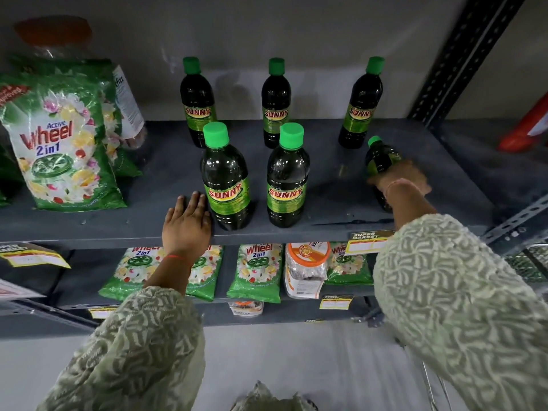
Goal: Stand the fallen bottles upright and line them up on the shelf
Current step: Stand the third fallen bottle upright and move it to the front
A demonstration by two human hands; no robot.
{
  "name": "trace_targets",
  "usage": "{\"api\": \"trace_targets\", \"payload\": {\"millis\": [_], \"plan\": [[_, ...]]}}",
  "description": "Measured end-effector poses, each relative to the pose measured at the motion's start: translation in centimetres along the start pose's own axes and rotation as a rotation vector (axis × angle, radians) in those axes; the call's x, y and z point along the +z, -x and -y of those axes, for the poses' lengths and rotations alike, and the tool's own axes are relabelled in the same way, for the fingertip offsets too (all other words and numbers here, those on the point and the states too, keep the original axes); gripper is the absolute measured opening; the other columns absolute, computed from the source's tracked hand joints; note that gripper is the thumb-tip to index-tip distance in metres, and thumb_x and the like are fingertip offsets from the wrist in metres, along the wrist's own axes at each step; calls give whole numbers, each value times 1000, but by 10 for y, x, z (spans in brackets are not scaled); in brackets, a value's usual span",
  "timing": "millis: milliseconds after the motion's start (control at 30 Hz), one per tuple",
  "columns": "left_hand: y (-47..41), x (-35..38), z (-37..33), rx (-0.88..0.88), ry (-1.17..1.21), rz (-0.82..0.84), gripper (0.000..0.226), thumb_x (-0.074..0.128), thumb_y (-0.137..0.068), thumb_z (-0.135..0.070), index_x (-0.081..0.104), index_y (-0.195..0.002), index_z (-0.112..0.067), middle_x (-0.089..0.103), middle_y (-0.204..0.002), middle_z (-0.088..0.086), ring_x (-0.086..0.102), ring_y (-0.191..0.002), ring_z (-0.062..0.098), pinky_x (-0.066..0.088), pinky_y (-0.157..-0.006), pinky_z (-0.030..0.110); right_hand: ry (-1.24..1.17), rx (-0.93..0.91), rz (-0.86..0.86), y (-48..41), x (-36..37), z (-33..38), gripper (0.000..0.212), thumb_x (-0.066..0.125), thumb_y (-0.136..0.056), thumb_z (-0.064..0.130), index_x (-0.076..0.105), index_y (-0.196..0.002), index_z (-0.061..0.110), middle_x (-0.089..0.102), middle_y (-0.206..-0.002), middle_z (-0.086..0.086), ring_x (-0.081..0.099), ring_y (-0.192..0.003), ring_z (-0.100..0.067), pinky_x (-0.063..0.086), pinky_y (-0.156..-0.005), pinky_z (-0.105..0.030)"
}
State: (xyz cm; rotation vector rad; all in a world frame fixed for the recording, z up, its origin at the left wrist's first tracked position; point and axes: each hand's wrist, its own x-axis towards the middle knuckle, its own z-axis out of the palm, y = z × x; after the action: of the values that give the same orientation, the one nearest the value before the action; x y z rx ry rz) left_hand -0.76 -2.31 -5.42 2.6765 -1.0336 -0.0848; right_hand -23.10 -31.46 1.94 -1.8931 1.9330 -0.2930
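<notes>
On the grey metal shelf (148, 223), right hand (398, 178) grips the dark green-capped plastic bottle (381, 161) near the right front, which could tip against neighbours, while the flat-open left hand (186, 223) rests idle.

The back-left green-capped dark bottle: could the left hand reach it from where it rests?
Probably yes. The left hand lies flat on the grey metal shelf edge, with bare shelf leading to that back-left green-capped dark bottle, left of the front bottle.
</notes>
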Motion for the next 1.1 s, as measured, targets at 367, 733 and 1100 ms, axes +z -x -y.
{"api": "trace_targets", "payload": {"millis": [367,733,1100], "plan": [[1,3,-1,-18,-14,-24,51,23,-95,-29,25,-145,-17,24,-156,1,16,-146,24,15,-120,40,-599,-223,-255,32,48,27,104,77,-65,45,19,-141,4,34,-145,-14,32,-128,-39,34,-99,-57],[1,-1,-2,-31,-8,-13,49,27,-98,-26,21,-146,-19,20,-157,-1,12,-147,22,12,-120,38,-766,-340,-198,37,63,17,92,83,-61,21,32,-136,7,34,-134,-23,39,-123,-37,38,-103,-43],[1,-1,-2,-31,-7,-9,49,25,-98,-27,20,-146,-19,19,-158,-1,11,-147,22,11,-120,38,-792,-334,-78,39,64,11,80,86,-57,26,37,-120,13,52,-124,-14,51,-115,-31,43,-98,-38]]}}
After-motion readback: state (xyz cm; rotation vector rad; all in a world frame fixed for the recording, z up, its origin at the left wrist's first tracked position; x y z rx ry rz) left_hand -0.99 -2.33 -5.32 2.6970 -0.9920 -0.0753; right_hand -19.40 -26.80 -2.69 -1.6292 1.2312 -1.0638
